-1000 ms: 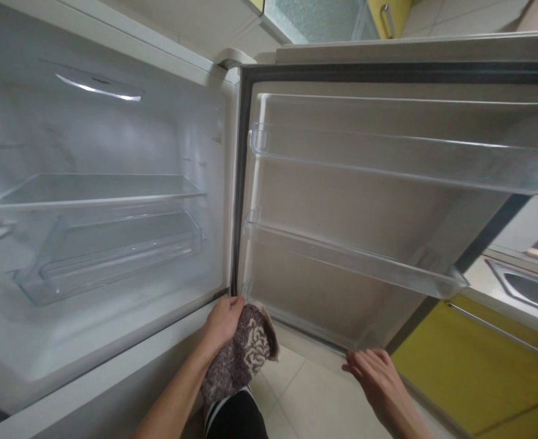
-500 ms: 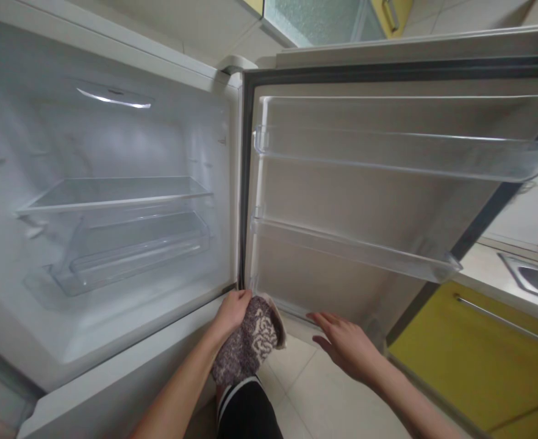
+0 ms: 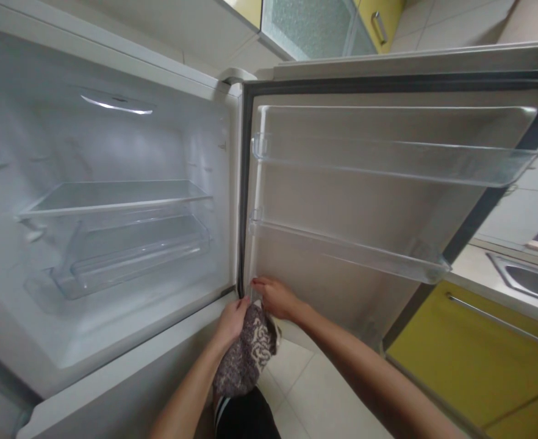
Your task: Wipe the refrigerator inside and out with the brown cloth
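Observation:
I face an open fridge (image 3: 113, 341) with its door (image 3: 365, 201) swung out to the right. My left hand (image 3: 232, 320) grips a brown patterned cloth (image 3: 251, 353) at the bottom corner near the hinge. My right hand (image 3: 276, 297) has reached across and rests with curled fingers on the top of the cloth, touching the door's lower inner edge beside the black seal (image 3: 242, 201). The cloth hangs down below both hands.
Inside are a glass shelf (image 3: 113, 195) and a clear drawer (image 3: 132, 256). The door carries two clear bins (image 3: 379, 161) (image 3: 342, 253). Yellow cabinets (image 3: 479, 353) and a steel sink (image 3: 525, 280) stand at the right. Tiled floor (image 3: 305, 390) lies below.
My right hand has moved left from the door's outer bottom edge to the hinge corner, meeting the cloth. My left hand has stayed put with the cloth.

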`<state>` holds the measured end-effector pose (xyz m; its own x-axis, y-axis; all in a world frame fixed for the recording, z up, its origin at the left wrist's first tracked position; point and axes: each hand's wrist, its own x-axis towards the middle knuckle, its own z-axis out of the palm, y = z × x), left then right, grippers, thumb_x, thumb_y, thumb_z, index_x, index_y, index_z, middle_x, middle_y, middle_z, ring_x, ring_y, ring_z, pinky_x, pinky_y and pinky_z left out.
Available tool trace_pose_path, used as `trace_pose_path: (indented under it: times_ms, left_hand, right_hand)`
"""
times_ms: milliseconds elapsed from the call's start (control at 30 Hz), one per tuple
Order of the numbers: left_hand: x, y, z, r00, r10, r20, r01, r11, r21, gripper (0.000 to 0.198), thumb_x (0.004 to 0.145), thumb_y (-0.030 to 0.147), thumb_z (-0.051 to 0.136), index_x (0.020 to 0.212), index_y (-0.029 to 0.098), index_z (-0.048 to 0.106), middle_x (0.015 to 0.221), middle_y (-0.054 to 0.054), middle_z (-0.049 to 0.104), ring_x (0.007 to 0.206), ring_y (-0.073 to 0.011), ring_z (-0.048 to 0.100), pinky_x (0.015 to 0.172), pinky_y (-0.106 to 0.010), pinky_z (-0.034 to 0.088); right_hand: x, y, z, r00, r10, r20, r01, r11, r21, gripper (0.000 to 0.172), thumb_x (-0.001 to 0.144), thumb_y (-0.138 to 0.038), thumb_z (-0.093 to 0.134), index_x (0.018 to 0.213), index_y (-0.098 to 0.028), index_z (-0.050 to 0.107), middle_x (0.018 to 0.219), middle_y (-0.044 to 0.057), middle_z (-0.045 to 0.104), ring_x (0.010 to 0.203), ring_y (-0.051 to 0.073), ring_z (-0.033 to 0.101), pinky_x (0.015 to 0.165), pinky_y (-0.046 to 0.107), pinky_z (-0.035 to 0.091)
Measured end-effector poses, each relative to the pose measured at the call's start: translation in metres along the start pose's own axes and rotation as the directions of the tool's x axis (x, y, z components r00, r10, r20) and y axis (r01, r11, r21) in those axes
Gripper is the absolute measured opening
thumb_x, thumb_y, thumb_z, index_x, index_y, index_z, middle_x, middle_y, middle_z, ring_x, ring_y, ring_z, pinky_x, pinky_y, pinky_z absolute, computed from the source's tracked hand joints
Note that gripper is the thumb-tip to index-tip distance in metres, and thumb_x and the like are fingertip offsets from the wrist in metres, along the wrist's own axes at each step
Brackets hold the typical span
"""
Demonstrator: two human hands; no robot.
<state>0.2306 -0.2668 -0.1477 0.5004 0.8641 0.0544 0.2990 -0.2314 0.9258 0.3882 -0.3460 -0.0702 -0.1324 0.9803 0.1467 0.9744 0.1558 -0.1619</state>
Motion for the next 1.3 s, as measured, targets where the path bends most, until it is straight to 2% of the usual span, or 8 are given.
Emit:
trace_pose_path:
  times_ms: [233, 467, 667, 733, 800, 967, 1133, 1300]
  left_hand:
    - [0.002, 0.001, -0.010, 0.997, -0.023, -0.071, 0.018, 0.998, -0.063, 0.060, 0.093, 0.074, 0.044, 0.086, 0.024, 0.076, 0.106, -0.019, 0.083, 0.124, -0.0364, 0.072, 0.109, -0.044, 0.050]
    - [-0.067, -0.032, 0.006, 0.955, -0.262, -0.139, 0.201, 0.917, -0.345, 0.093, 0.077, 0.101, 0.039, 0.090, 0.018, 0.079, 0.105, -0.020, 0.083, 0.119, -0.0408, 0.074, 0.113, -0.051, 0.052]
    - [-0.145, 0.005, 0.054, 0.972, -0.226, -0.056, 0.167, 0.843, -0.511, 0.086, 0.092, 0.091, 0.038, 0.126, 0.023, 0.077, 0.136, -0.013, 0.075, 0.141, -0.0339, 0.061, 0.126, -0.046, 0.043]
    - [-0.149, 0.023, 0.053, 0.985, -0.111, 0.129, 0.165, 0.810, -0.563, 0.087, 0.093, 0.090, 0.039, 0.139, 0.024, 0.071, 0.148, -0.011, 0.069, 0.147, -0.0314, 0.056, 0.129, -0.045, 0.039]
    - [-0.145, 0.034, 0.044, 0.946, 0.012, 0.323, 0.184, 0.800, -0.570, 0.087, 0.092, 0.089, 0.046, 0.146, 0.025, 0.067, 0.150, -0.012, 0.068, 0.148, -0.0313, 0.055, 0.130, -0.045, 0.038]
    - [-0.129, 0.039, 0.030, 0.741, 0.262, 0.618, 0.164, 0.822, -0.546, 0.083, 0.068, 0.072, 0.091, 0.132, 0.021, 0.076, 0.127, -0.014, 0.078, 0.121, -0.0356, 0.072, 0.109, -0.047, 0.057]
    - [-0.124, 0.028, 0.040, 0.899, 0.119, 0.421, 0.185, 0.768, -0.614, 0.074, 0.065, 0.044, 0.100, 0.130, 0.022, 0.074, 0.134, -0.011, 0.077, 0.123, -0.0336, 0.073, 0.111, -0.045, 0.057]
    - [-0.117, 0.009, 0.063, 0.939, -0.251, 0.236, 0.334, 0.498, -0.800, 0.073, 0.066, 0.048, 0.096, 0.128, 0.021, 0.067, 0.128, -0.015, 0.079, 0.116, -0.0324, 0.077, 0.105, -0.046, 0.061]
  right_hand:
    - [-0.025, 0.014, 0.000, 0.998, 0.057, 0.016, -0.057, 0.998, -0.013, 0.048, 0.104, -0.018, 0.047, 0.148, -0.011, 0.063, 0.150, 0.017, 0.065, 0.137, 0.030, 0.062, 0.121, 0.044, 0.047]
    - [-0.144, -0.010, 0.004, 0.981, 0.164, -0.101, -0.136, 0.960, 0.244, 0.044, 0.111, -0.050, 0.046, 0.139, -0.026, 0.069, 0.136, 0.014, 0.071, 0.128, 0.028, 0.067, 0.115, 0.046, 0.051]
    - [-0.210, -0.047, 0.066, 0.880, 0.475, -0.019, -0.346, 0.667, 0.660, 0.103, 0.084, -0.084, 0.068, 0.164, -0.023, 0.048, 0.158, 0.018, 0.059, 0.144, 0.038, 0.059, 0.116, 0.047, 0.053]
    - [-0.211, -0.049, 0.052, 0.813, 0.582, -0.017, -0.438, 0.631, 0.640, 0.083, 0.091, -0.073, 0.063, 0.156, -0.022, 0.057, 0.151, 0.017, 0.065, 0.140, 0.037, 0.062, 0.118, 0.048, 0.052]
    - [-0.207, -0.047, 0.019, 0.862, 0.506, -0.031, -0.385, 0.694, 0.608, 0.056, 0.096, -0.057, 0.061, 0.141, -0.025, 0.069, 0.143, 0.013, 0.070, 0.131, 0.033, 0.066, 0.113, 0.045, 0.054]
    - [-0.187, -0.025, -0.071, 0.870, 0.404, -0.283, -0.234, 0.844, 0.483, 0.029, 0.091, -0.028, 0.050, 0.109, -0.025, 0.073, 0.108, 0.008, 0.078, 0.099, 0.025, 0.072, 0.091, 0.034, 0.057]
    - [-0.142, 0.002, -0.101, 0.836, 0.417, -0.356, -0.305, 0.893, 0.330, 0.042, 0.095, -0.026, 0.053, 0.137, -0.026, 0.058, 0.122, 0.007, 0.076, 0.113, 0.026, 0.072, 0.101, 0.036, 0.053]
    - [-0.084, 0.006, -0.076, 0.900, 0.375, -0.223, -0.412, 0.899, -0.148, 0.046, 0.105, -0.023, 0.050, 0.151, -0.027, 0.050, 0.137, 0.014, 0.067, 0.124, 0.030, 0.066, 0.101, 0.040, 0.053]
